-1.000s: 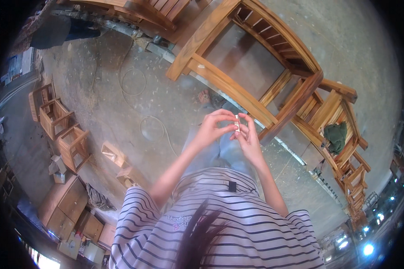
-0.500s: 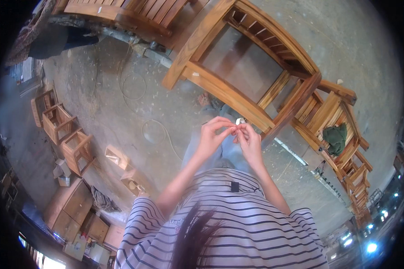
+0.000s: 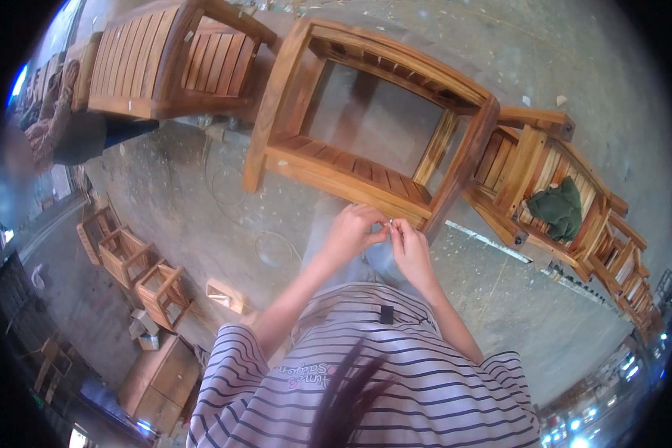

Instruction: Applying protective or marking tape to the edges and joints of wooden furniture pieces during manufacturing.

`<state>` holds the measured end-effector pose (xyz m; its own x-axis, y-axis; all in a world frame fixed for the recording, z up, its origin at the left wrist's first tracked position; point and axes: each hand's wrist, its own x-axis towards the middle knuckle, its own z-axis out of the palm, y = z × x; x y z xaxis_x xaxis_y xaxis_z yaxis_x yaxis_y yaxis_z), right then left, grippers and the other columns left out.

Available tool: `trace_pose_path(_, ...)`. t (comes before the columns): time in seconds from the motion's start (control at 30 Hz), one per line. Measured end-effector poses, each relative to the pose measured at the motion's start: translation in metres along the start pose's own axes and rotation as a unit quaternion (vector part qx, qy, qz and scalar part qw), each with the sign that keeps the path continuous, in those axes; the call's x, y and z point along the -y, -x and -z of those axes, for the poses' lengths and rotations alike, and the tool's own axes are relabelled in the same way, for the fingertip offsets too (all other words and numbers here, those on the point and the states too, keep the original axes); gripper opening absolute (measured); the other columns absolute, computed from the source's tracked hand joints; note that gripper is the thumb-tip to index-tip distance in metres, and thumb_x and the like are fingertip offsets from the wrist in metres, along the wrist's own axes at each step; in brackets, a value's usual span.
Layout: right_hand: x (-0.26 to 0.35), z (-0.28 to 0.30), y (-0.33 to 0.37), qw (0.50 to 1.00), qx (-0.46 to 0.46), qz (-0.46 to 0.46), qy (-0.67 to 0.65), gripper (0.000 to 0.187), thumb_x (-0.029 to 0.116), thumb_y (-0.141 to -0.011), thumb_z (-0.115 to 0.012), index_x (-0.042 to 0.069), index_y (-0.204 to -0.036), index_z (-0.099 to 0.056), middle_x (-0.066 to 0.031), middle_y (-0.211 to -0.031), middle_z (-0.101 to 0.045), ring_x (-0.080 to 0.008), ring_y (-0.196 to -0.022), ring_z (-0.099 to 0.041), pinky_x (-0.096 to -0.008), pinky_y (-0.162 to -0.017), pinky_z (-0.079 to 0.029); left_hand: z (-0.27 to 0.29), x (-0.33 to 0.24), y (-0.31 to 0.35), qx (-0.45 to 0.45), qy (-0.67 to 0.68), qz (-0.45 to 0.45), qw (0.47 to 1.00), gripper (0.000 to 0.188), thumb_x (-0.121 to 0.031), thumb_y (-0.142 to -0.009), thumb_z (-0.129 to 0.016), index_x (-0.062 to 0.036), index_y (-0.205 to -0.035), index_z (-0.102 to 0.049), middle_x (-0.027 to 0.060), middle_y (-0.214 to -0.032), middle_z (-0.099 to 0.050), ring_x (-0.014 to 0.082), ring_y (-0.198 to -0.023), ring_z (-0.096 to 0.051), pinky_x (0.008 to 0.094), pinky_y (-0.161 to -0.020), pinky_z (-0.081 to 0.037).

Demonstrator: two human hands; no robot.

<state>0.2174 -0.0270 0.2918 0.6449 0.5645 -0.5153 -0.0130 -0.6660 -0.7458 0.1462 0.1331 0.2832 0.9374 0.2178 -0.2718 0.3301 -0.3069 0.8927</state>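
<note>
My left hand (image 3: pixel 353 233) and my right hand (image 3: pixel 411 252) meet in front of my body, fingertips nearly touching. Both are closed in a pinch at a small whitish piece (image 3: pixel 388 224); it is too small and too covered by fingers to name its kind. Just beyond the hands stands a brown wooden armchair frame (image 3: pixel 351 182), with slats along its near side and an open middle. The hands are close to its near rail, and I cannot tell whether they touch it.
More slatted wooden chairs stand far left (image 3: pixel 131 63) and right, one with a dark green cloth (image 3: pixel 557 209) on it. Small stools (image 3: pixel 160 293) and a wooden cabinet (image 3: pixel 173 373) are at left. A person's sleeve (image 3: pixel 50 134) shows at the far left edge. A cable (image 3: pixel 280 243) lies on the concrete floor.
The view has shifted, bringing more of the slatted chair at far left into sight. A white loop seen at my right fingers earlier no longer shows. Both hands remain pinched together.
</note>
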Motion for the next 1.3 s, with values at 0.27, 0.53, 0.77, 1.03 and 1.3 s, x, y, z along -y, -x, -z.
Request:
trace_pose_path(0.27,-0.003,0.01,-0.009,0.989,0.039,-0.07,-0.125,0.013,0.01,-0.097,-0.054,-0.001,-0.091,-0.058,-0.0096,-0.073,-0.062,-0.0183,-0.063,-0.059,-0.0332,-0.061,-0.047,0.003,-0.002,-0.031,0.085,-0.088,-0.141,0.982,0.025,-0.017,-0.07,-0.075,-0.002,-0.083,-0.059,0.011,-0.079,-0.059,0.0304,-0.08,-0.058,0.0394,-0.072,-0.049)
trace_pose_path(0.53,0.027,0.004,-0.034,0.946,0.128,-0.137,-0.265,0.015,0.012,-0.098,-0.056,-0.001,-0.095,-0.063,-0.0026,-0.07,-0.057,-0.0075,-0.058,-0.049,-0.0252,-0.052,-0.039,0.062,0.009,-0.062,0.211,-0.038,-0.185,0.959,0.025,-0.015,-0.074,-0.075,-0.0024,-0.089,-0.06,0.0117,-0.087,-0.059,0.0323,-0.087,-0.059,0.0403,-0.074,-0.049)
trace_pose_path(0.77,0.071,-0.01,-0.073,0.954,0.151,-0.126,-0.226,0.018,0.015,-0.098,-0.057,-0.002,-0.1,-0.063,-0.0058,-0.079,-0.064,-0.0123,-0.074,-0.06,-0.0287,-0.067,-0.049,0.128,0.027,-0.082,0.185,0.061,-0.111,0.975,0.02,-0.011,-0.078,-0.076,-0.0025,-0.096,-0.072,0.0128,-0.085,-0.069,0.0302,-0.081,-0.063,0.0372,-0.074,-0.051)
trace_pose_path(1.03,0.081,-0.021,-0.079,0.969,0.216,-0.113,-0.035,0.021,0.017,-0.095,-0.058,-0.001,-0.099,-0.067,-0.0175,-0.095,-0.071,-0.0336,-0.093,-0.068,-0.0418,-0.084,-0.051,0.161,0.08,-0.175,-0.217,0.219,0.12,0.944,0.02,-0.019,-0.091,-0.072,-0.001,-0.1,-0.073,-0.0013,-0.089,-0.071,0.0078,-0.078,-0.06,0.0259,-0.068,-0.048)
trace_pose_path(1.3,0.084,-0.023,-0.084,0.971,0.203,-0.123,-0.022,0.023,0.018,-0.094,-0.059,-0.002,-0.101,-0.066,-0.021,-0.099,-0.07,-0.0364,-0.1,-0.067,-0.042,-0.085,-0.051,0.141,0.133,-0.303,-0.361,0.263,0.158,0.88,0.033,-0.027,-0.084,-0.078,-0.0007,-0.104,-0.073,0.0017,-0.08,-0.071,0.0088,-0.06,-0.057,0.0259,-0.059,-0.045)
